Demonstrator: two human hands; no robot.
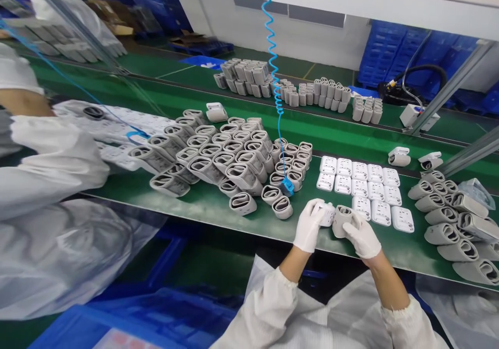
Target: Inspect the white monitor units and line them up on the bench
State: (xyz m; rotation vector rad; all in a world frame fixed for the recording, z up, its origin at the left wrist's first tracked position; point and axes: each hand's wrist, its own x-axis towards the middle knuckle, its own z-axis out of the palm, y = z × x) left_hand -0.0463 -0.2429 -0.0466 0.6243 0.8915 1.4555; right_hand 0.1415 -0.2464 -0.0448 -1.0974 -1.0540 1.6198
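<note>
My left hand (309, 227), in a white glove, is closed on a small white monitor unit (326, 215) that looks like part of a wrist blood pressure monitor. A rolled grey cuff (342, 220) is gripped upright in my right hand (362, 235), also gloved. Both things are held side by side at the bench's front edge; whether they touch I cannot tell. Just beyond my hands, more white units (359, 188) lie face up in rows. To the left of them stand many rolled grey cuffs (234, 156), packed and partly stacked.
A blue coiled hose (278, 99) hangs over the cuffs, ending in a blue nozzle (287, 185). More grey cuffs (448, 214) stand at the right. Behind runs a green conveyor (327, 125). A co-worker's sleeve (50, 156) reaches in at left. A blue crate (128, 318) sits below.
</note>
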